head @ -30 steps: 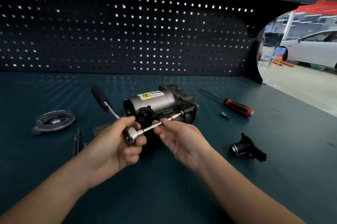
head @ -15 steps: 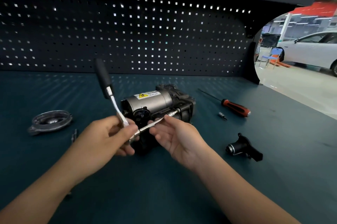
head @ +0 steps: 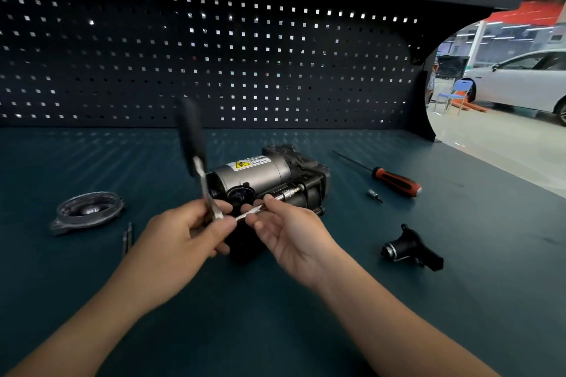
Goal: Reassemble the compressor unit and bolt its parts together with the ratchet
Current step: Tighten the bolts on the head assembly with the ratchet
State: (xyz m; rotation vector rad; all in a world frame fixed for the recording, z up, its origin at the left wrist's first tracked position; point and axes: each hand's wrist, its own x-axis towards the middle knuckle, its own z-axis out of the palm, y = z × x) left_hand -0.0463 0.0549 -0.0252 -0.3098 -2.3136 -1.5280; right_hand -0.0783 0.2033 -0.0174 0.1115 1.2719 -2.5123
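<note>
**Ratchet Working a Bolt on the Compressor, With the Socket Seat in Doubt**

The compressor unit (head: 260,174) is lying on its side near the middle of the workbench (head: 306,315), label facing up. The left hand (head: 183,241) is gripping the ratchet (head: 197,162) at its head with fingers curled round it. The black handle is standing nearly upright and is blurred. The right hand (head: 291,232) is pinching the extension bar (head: 275,200) between thumb and fingertips, steadying it where its far end is meeting the unit's side. Whether the socket is fully seated cannot be told.

The likeliest trouble is the long bar tilting off the bolt's axis under the handle's swing. That would be letting the socket slip, rounding the head or crossing the thread. The unit is resting unclamped, so a hard pull may be rolling or sliding it.

The handle is sweeping over bare bench. The round cover (head: 88,211) and two thin pins (head: 127,237) are lying well apart to the left. The screwdriver (head: 395,182), small bit (head: 375,195) and black fitting (head: 410,249) are lying well apart to the right. The pegboard (head: 214,70) is standing well behind, and the bench's right edge is running far from the work.
</note>
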